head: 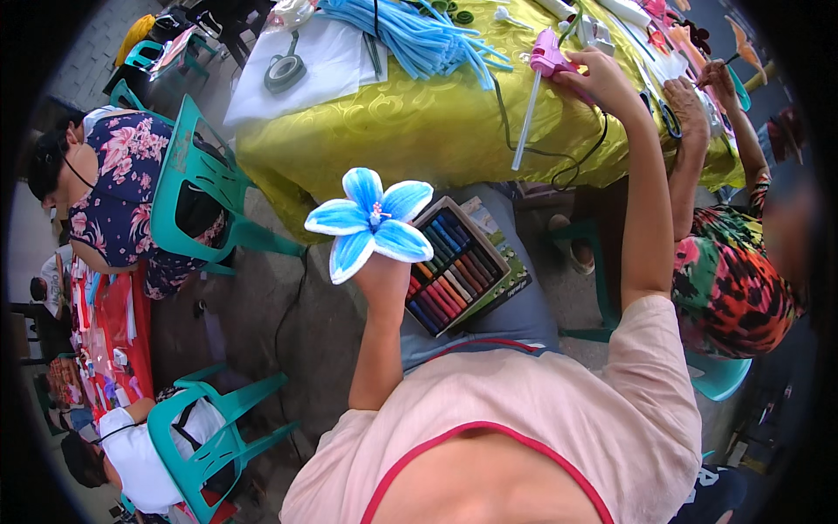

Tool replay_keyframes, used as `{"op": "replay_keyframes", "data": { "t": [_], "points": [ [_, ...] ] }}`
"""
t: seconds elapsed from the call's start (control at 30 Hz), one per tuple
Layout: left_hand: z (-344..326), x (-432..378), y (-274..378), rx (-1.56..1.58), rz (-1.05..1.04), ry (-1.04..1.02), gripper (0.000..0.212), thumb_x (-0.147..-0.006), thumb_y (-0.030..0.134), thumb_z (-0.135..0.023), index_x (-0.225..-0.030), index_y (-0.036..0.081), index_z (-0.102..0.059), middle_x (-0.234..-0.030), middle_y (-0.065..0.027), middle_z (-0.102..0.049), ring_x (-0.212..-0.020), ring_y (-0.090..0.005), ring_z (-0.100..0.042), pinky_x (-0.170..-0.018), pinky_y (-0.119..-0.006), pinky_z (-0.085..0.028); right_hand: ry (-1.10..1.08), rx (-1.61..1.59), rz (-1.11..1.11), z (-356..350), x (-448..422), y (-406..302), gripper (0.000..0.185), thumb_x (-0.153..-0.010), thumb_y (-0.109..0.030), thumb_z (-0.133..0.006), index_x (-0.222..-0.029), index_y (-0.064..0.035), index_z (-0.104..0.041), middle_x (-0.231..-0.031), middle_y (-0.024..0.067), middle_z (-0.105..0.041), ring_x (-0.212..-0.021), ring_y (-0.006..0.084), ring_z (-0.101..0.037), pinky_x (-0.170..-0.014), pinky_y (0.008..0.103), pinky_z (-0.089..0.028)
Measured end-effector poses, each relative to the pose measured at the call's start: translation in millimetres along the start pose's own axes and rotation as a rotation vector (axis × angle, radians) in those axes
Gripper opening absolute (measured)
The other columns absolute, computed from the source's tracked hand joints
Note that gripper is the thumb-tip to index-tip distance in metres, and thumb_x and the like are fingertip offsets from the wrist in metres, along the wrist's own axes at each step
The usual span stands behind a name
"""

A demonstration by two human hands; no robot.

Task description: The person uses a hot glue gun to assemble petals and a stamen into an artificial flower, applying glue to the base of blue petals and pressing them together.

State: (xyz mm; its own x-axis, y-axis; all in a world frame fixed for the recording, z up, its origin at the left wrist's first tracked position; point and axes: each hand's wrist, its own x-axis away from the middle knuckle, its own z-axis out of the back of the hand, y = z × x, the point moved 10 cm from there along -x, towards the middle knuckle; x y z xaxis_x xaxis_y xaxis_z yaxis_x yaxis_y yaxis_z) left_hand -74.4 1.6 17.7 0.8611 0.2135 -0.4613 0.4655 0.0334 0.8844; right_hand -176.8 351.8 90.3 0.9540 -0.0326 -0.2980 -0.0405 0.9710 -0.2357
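Note:
My left hand point(383, 278) holds up a blue pipe-cleaner flower point(366, 232) with white-edged petals and pink-tipped stamens. Its blossom hides my fingers and the stem. At the table's front edge, my right hand point(605, 82) has its thumb and fingers around a pink hot glue gun point(548, 56). A clear glue stick point(528, 121) juts from the gun past the edge, and a dark cord point(576, 171) loops down the cloth. Across my lap, partly behind the left hand, lies a box of oil pastels point(452, 268) in several colours, its sticks showing.
A yellow-green tablecloth point(393, 137) covers the table, bearing a bundle of blue pipe cleaners point(419, 39), green tape point(285, 71) and scissors point(669, 118). Another person's hand point(687, 108) rests at right. Green plastic chairs point(196, 190) with seated people stand at left.

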Motion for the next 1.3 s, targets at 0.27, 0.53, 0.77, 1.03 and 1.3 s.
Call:
{"op": "replay_keyframes", "data": {
  "t": [0.27,0.53,0.77,1.03,1.3],
  "points": [
    [14,3,1,-0.225,0.056,0.011,0.061,-0.065,0.008,-0.073,-0.115,-0.003,-0.041,-0.109,-0.0141,-0.050,-0.101,-0.0210,-0.048,-0.089,-0.033,-0.035,0.246,0.000,0.607,28,90,-191,0.044,-0.073,-0.014,-0.058,-0.116,-0.0106,-0.050,-0.120,0.0130,-0.044,-0.111,0.0279,-0.042,-0.092,0.0349,-0.036],
    [56,-18,1,-0.009,0.026,0.233,0.034,-0.068,-0.005,-0.065,-0.098,0.005,-0.051,-0.076,0.0031,-0.048,-0.060,-0.0029,-0.042,-0.050,-0.017,-0.031,-0.724,-0.753,0.627,-37,188,-240,0.007,-0.076,-0.010,-0.054,-0.077,-0.0032,-0.057,-0.071,0.0123,-0.059,-0.068,0.0274,-0.058,-0.061,0.0349,-0.046],
    [68,-29,-11,0.055,0.111,0.285,0.028,-0.068,-0.007,-0.063,-0.087,0.009,-0.052,-0.063,0.0074,-0.038,-0.048,0.0001,-0.030,-0.040,-0.017,-0.020,-0.303,-1.200,0.499,52,156,-125,0.022,-0.083,-0.010,-0.050,-0.100,0.0033,-0.052,-0.093,0.0135,-0.057,-0.081,0.0211,-0.055,-0.076,0.0310,-0.043],
    [37,-18,-14,-0.079,0.131,0.111,0.044,-0.068,-0.003,-0.066,-0.107,-0.004,-0.045,-0.106,-0.0106,-0.051,-0.091,-0.0161,-0.051,-0.083,-0.031,-0.040,0.468,0.036,0.159,27,51,-20,0.021,-0.083,-0.018,-0.052,-0.095,-0.0010,-0.055,-0.092,0.0151,-0.057,-0.083,0.0302,-0.056,-0.073,0.0369,-0.044],
    [32,-17,2,-0.127,-0.034,0.114,0.046,-0.068,-0.006,-0.065,-0.109,0.001,-0.046,-0.091,-0.0047,-0.055,-0.075,-0.0092,-0.054,-0.057,-0.019,-0.042,0.251,0.247,0.103,-11,33,-3,0.031,-0.085,-0.015,-0.046,-0.111,0.0014,-0.042,-0.099,0.0216,-0.052,-0.093,0.0356,-0.051,-0.080,0.0404,-0.041]
  ]
}}
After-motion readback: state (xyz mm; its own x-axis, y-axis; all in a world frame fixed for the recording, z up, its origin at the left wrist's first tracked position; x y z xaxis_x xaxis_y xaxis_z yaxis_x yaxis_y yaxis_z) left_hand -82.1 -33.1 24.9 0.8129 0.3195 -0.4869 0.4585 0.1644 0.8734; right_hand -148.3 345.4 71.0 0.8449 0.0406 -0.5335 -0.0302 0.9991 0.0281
